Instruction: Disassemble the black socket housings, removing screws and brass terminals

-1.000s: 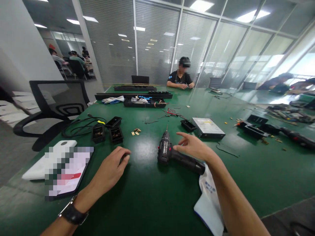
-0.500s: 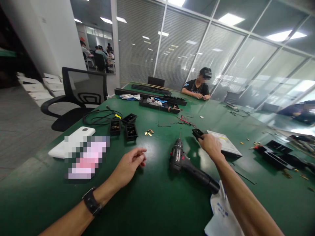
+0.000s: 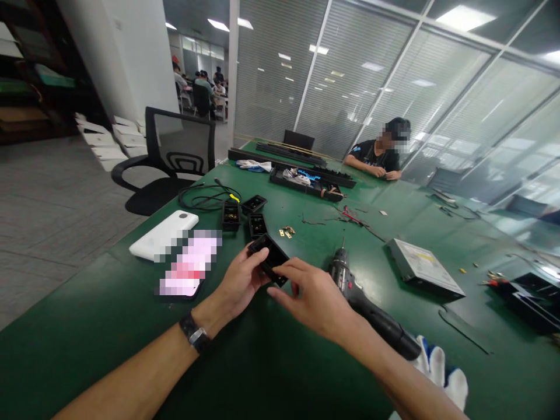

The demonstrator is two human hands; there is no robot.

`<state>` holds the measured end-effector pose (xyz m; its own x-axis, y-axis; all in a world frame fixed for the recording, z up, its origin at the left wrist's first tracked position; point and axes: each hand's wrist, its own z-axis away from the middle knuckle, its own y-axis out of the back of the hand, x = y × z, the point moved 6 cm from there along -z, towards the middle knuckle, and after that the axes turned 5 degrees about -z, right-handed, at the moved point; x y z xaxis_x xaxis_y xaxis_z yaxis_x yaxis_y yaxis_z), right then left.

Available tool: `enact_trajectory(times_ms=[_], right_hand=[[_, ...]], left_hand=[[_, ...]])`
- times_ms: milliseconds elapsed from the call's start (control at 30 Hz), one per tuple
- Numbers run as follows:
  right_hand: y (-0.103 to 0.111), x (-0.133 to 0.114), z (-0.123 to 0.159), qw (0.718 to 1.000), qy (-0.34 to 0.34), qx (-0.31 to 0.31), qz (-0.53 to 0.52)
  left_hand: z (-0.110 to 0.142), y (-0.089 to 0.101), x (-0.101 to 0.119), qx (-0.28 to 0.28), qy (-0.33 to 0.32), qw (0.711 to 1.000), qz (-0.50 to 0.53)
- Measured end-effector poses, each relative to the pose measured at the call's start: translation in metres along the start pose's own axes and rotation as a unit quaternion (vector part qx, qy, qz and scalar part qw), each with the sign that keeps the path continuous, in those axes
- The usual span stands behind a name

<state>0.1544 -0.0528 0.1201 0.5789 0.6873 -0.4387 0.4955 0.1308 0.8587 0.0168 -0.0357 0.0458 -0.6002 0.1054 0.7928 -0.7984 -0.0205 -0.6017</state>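
Observation:
A small black open-topped box (image 3: 270, 254) is tilted between my hands above the table. My left hand (image 3: 240, 279) is closed around its left side, thumb on the rim. At the near right end, the fingers of my right hand (image 3: 317, 294) lie over the edge with the thumb below, so both hands hold it. Just behind stand similar black boxes: one (image 3: 231, 216) with brass-coloured pieces inside, another (image 3: 257, 225) partly behind the held box, and a third (image 3: 254, 203) farther back. Small brass plates (image 3: 287, 231) lie to their right. What the held box contains is too dark to tell.
A black cordless drill (image 3: 371, 312) lies right of my hands, with a white-and-blue glove (image 3: 437, 364) at its handle. Farther right is a flat metal-cased box (image 3: 424, 268). At left are a white power bank (image 3: 165, 234) and a phone (image 3: 190, 265). A person (image 3: 380, 151) sits across the table.
My right hand has brought the black box from beside the flat metal-cased box leftward to my left hand. The left hand, empty before, now grips it. The view has swung left.

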Motion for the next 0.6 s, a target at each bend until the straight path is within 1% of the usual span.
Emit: enact_trajectory(times_ms=[33, 67, 100, 133, 167, 233, 300, 367, 467, 533, 600], right_hand=[[0.007, 0.010, -0.006, 0.999, 0.000, 0.001, -0.048], [0.017, 0.024, -0.014, 0.998, -0.014, 0.035, -0.054], [0.026, 0.041, -0.025, 0.998, -0.035, 0.055, -0.024], [0.032, 0.059, -0.037, 0.995, -0.064, 0.066, 0.028], [0.031, 0.078, -0.051, 0.991, -0.097, 0.039, 0.082], [0.026, 0.109, -0.079, 0.987, -0.121, 0.007, 0.103], [0.013, 0.130, -0.104, 0.985, -0.128, -0.027, 0.110], [-0.003, 0.143, -0.123, 0.983, -0.130, -0.060, 0.111], [-0.021, 0.148, -0.137, 0.978, -0.139, -0.101, 0.115], [-0.028, 0.146, -0.137, 0.975, -0.146, -0.121, 0.119], [-0.032, 0.141, -0.129, 0.971, -0.154, -0.138, 0.120]], left_hand=[[-0.002, 0.004, 0.001, 0.014, 0.005, 1.000, 0.014], [-0.002, 0.007, 0.002, 0.025, 0.013, 0.999, 0.028], [-0.003, 0.009, 0.003, 0.034, 0.023, 0.998, 0.040], [-0.003, 0.010, 0.004, 0.041, 0.036, 0.997, 0.048], [-0.002, 0.010, 0.004, 0.044, 0.050, 0.996, 0.051], [0.001, 0.007, 0.005, 0.042, 0.075, 0.995, 0.045], [0.004, 0.003, 0.004, 0.039, 0.091, 0.995, 0.030], [0.006, 0.001, 0.005, 0.040, 0.090, 0.995, 0.016], [0.006, 0.001, 0.009, 0.042, 0.059, 0.997, 0.002], [0.005, 0.002, 0.010, 0.045, 0.038, 0.998, -0.010], [0.004, 0.004, 0.011, 0.045, 0.028, 0.998, -0.025]])
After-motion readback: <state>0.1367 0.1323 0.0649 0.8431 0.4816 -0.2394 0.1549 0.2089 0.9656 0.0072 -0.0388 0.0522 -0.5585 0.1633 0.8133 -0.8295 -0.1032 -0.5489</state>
